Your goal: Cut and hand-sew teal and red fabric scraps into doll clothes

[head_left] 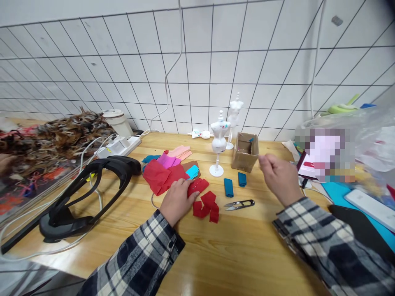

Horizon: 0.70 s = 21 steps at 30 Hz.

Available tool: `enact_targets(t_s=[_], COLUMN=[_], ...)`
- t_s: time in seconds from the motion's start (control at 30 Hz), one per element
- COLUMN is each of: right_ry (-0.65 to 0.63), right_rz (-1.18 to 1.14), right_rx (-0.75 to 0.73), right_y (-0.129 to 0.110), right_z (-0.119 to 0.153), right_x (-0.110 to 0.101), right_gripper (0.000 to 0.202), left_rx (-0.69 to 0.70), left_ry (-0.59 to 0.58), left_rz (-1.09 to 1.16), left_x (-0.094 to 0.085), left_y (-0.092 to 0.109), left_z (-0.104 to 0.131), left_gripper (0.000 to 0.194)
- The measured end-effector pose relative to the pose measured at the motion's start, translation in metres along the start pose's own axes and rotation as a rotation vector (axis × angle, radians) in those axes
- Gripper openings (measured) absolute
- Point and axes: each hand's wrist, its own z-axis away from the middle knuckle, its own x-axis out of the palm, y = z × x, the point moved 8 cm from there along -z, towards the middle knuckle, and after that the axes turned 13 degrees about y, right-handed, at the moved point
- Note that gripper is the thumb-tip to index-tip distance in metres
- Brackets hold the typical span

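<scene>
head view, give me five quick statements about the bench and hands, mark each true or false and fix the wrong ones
1. The left hand is on a red fabric piece. True.
2. The right hand is holding the thread snips. False: the thread snips lie on the wooden table, and the right hand is curled above it.
3. Two folded teal pieces lie on the near side of the cardboard box. True.
4. The cardboard box is closed on top. False: its top is open.
5. The nearer standing mannequin has a square black base. False: its base is round and white.
</scene>
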Motion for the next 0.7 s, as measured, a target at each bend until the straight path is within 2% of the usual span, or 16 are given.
enact_targets(t_s=[0.1, 0.17, 0.2, 0.27, 0.33, 0.43, 0.5, 0.57, 0.63, 0.7], right_ry=[0.085, 0.014, -0.007, -0.039, 0.009, 0.15, 0.108, 0.055, 0.049, 0.02], right_rz=[0.18, 0.204, 0.187, 0.132, 0.077, 0.028, 0.041, 0.113, 0.211, 0.301], right_rx=[-0.03, -0.071, -0.077, -0.078, -0.068, -0.09, -0.186, -0.263, -0.255, -0.244], right_y=[0.015, 0.02, 0.023, 0.027, 0.029, 0.02, 0.005, -0.006, -0.005, 0.003], right_z=[-0.042, -0.061, -0.067, -0.073, -0.068, -0.042, -0.019, -0.003, 0.001, -0.005], right_x=[0.01, 0.03, 0.039, 0.051, 0.052, 0.04, 0.042, 0.048, 0.052, 0.056], right_gripper=[0.034, 0.03, 0.028, 0.037, 0.041, 0.033, 0.031, 0.037, 0.042, 0.035], left_rx=[0.017, 0.034, 0.045, 0.074, 0.102, 0.123, 0.132, 0.14, 0.116, 0.054], left_ry=[-0.025, -0.023, -0.013, 0.011, 0.034, 0.083, 0.12, 0.147, 0.189, 0.244], left_rz=[-0.038, -0.009, 0.018, 0.078, 0.137, 0.236, 0.305, 0.357, 0.374, 0.385], left_x=[0.003, 0.002, 0.001, -0.003, -0.006, -0.012, -0.016, -0.019, -0.022, -0.026], left_y=[0.001, 0.005, 0.008, 0.013, 0.017, 0.022, 0.025, 0.029, 0.029, 0.025], left_z=[0.0, 0.0, -0.001, -0.002, -0.003, -0.004, -0.003, -0.002, -0.001, -0.002], left_gripper=[0.019, 0.008, 0.007, 0.013, 0.018, 0.025, 0.027, 0.029, 0.029, 0.027])
